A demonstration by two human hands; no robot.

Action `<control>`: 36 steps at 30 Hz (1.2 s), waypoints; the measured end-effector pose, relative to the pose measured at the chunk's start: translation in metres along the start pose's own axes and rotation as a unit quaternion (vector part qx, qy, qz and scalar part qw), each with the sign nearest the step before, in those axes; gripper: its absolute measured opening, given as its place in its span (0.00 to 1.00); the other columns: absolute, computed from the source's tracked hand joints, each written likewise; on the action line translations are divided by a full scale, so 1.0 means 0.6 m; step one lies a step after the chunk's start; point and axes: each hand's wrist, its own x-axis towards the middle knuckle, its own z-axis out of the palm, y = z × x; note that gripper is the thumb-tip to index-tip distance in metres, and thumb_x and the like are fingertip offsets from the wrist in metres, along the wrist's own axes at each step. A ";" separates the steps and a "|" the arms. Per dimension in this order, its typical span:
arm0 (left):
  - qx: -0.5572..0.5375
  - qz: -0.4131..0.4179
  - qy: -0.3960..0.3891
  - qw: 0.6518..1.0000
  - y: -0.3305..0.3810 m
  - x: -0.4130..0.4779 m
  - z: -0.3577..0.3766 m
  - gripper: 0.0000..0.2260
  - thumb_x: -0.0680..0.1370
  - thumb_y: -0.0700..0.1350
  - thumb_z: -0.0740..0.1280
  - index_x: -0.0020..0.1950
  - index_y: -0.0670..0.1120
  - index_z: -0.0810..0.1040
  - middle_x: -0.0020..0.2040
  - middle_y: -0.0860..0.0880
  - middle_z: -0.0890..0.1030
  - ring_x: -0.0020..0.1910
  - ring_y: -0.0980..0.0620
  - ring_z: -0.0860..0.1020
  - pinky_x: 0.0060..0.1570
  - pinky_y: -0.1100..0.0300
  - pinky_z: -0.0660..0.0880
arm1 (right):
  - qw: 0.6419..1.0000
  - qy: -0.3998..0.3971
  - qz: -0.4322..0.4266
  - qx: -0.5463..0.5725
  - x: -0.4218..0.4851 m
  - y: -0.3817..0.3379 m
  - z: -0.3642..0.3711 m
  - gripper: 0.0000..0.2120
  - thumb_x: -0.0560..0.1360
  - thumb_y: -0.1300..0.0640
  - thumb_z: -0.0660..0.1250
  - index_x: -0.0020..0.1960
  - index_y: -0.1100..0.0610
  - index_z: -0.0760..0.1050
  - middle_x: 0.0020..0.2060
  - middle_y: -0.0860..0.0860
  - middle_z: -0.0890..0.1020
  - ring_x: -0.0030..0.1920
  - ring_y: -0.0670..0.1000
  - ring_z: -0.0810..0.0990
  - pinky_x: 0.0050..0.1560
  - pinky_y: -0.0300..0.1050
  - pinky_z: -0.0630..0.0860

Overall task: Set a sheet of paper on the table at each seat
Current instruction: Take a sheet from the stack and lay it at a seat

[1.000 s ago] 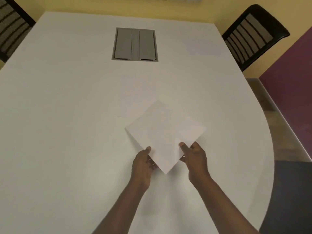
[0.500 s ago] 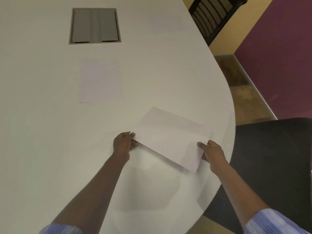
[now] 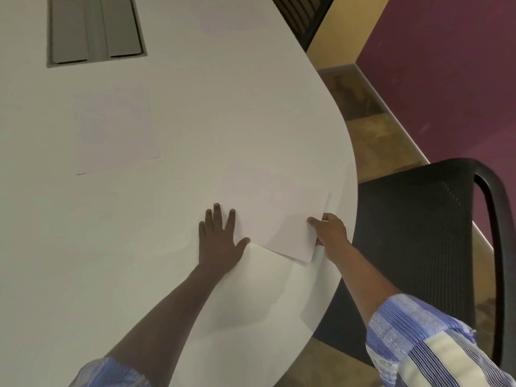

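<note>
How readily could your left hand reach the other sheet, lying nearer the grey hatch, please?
Probably yes: the left hand lies flat, gripping nothing, with only bare table between it and the far sheet.

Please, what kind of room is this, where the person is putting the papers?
Most likely a meeting room in an office. The large white table has a grey cable hatch built into its top. A black mesh chair and a second black chair stand at its edge.

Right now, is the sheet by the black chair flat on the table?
Not fully flat: the right hand pinches the sheet at its near corner, raised with a shadow beneath; the left hand lies flat at its left edge.
</note>
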 end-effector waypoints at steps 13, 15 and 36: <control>0.013 -0.006 -0.005 1.000 -0.012 0.031 -0.012 0.43 0.73 0.71 0.49 0.81 0.46 0.58 0.81 0.35 0.51 0.78 0.30 0.52 0.73 0.34 0.57 | 0.851 -0.024 -0.297 -0.432 -0.048 0.082 0.069 0.34 0.80 0.41 0.61 0.81 0.54 0.59 0.82 0.58 0.53 0.82 0.59 0.53 0.79 0.52 0.54; 0.014 -0.010 0.003 1.000 -0.018 0.037 -0.014 0.43 0.73 0.71 0.50 0.80 0.45 0.60 0.80 0.34 0.54 0.77 0.29 0.55 0.71 0.33 0.59 | 0.854 -0.024 -0.297 -0.425 -0.052 0.075 0.078 0.33 0.80 0.41 0.60 0.80 0.54 0.59 0.82 0.58 0.52 0.82 0.59 0.53 0.79 0.53 0.55; 0.009 -0.018 0.029 0.999 -0.036 0.070 -0.044 0.43 0.73 0.72 0.50 0.81 0.46 0.59 0.80 0.34 0.56 0.76 0.32 0.59 0.71 0.38 0.60 | 0.852 0.025 -0.282 -0.441 -0.059 0.031 0.138 0.32 0.78 0.42 0.63 0.77 0.56 0.62 0.81 0.60 0.57 0.80 0.62 0.57 0.75 0.56 0.61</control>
